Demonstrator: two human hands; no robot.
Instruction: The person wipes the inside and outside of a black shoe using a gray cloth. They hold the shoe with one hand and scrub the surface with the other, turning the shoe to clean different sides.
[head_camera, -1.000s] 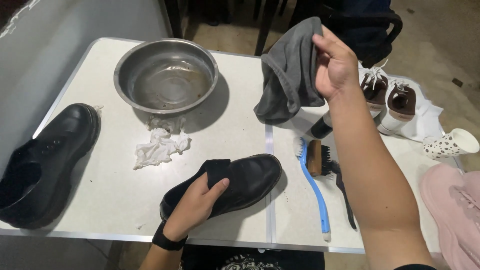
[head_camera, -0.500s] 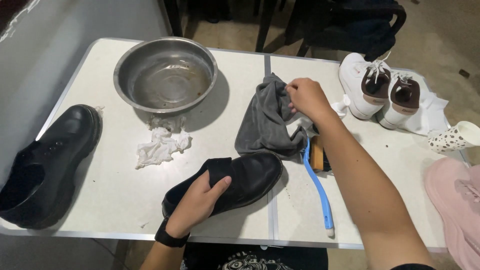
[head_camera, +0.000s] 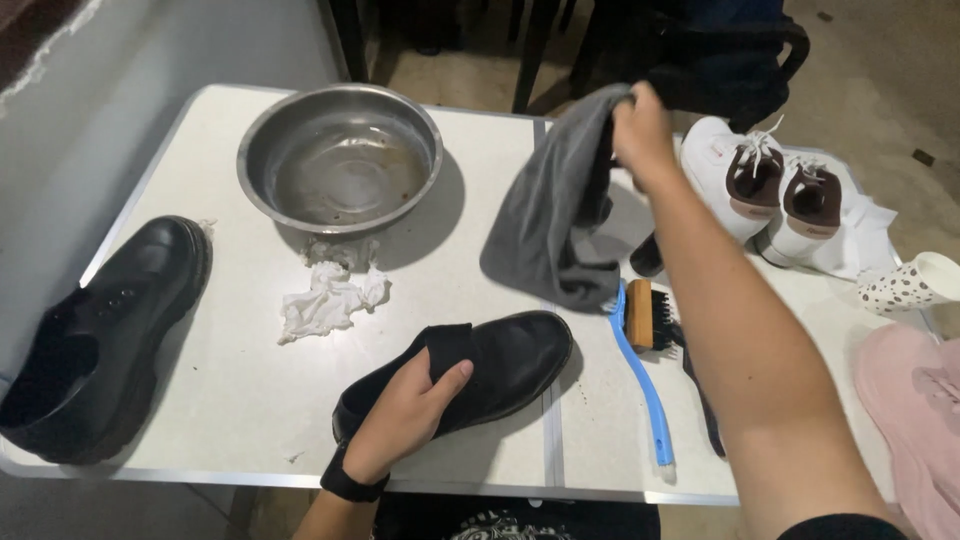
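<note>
My left hand (head_camera: 408, 412) grips a black leather shoe (head_camera: 500, 365) by its opening, holding it flat on the white folding table (head_camera: 240, 380). My right hand (head_camera: 640, 130) is raised over the table's middle and pinches a grey cloth (head_camera: 552, 220), which hangs down with its lower edge near the table. Just right of the shoe lie a blue-handled brush (head_camera: 640, 385) and a small wooden brush with black bristles (head_camera: 650, 318).
A metal bowl (head_camera: 340, 158) stands at the back left, with crumpled white tissue (head_camera: 328, 295) in front of it. A second black shoe (head_camera: 95, 335) lies at the left edge. White sneakers (head_camera: 770, 190) sit at the back right, a spotted cup (head_camera: 910, 285) beside them.
My right hand lowered the grey cloth to the table half a second ago and has now lifted it again. My left hand stays on the black shoe.
</note>
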